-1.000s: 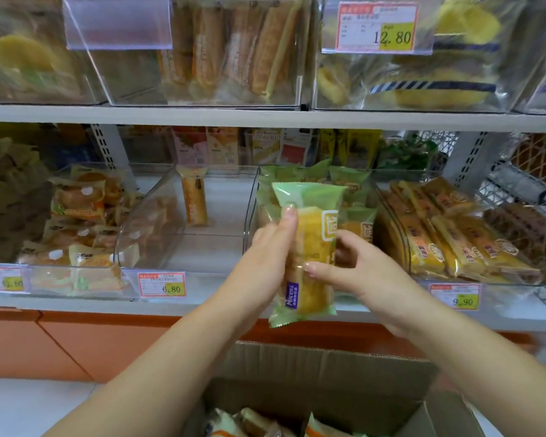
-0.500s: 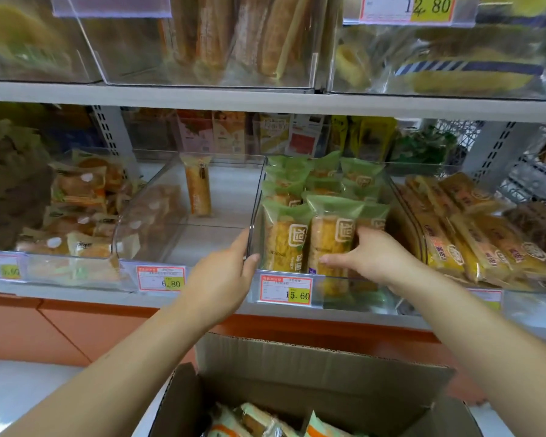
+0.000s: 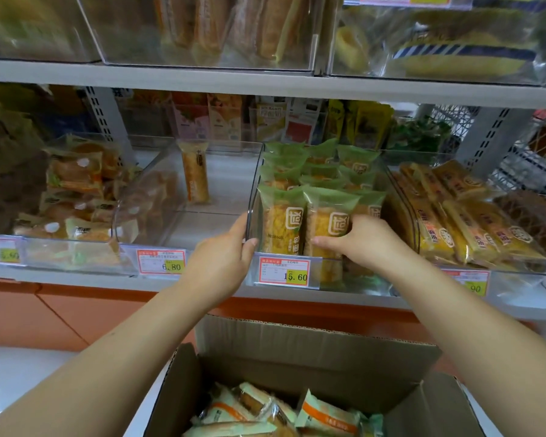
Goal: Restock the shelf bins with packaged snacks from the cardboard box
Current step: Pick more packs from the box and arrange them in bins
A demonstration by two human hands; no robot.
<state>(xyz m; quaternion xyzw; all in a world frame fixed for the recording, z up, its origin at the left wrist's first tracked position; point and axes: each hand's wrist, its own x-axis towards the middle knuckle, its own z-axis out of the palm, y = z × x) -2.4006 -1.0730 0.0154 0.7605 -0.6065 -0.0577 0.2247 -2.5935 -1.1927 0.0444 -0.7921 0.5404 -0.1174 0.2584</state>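
The bin looks nearly full: green packs stand upright in rows inside it; left of the bin a second bin holds one pack, and below the bin the box has snacks left, so restocking seems far from done; the left hand grips the bin's left wall; the right hand pinches the front pack, glossy and yellow-filled

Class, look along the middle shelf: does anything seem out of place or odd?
Yes: the bin above the 6.80 tag holds one lone packet, standing at its back, while the bins beside it are well stocked.
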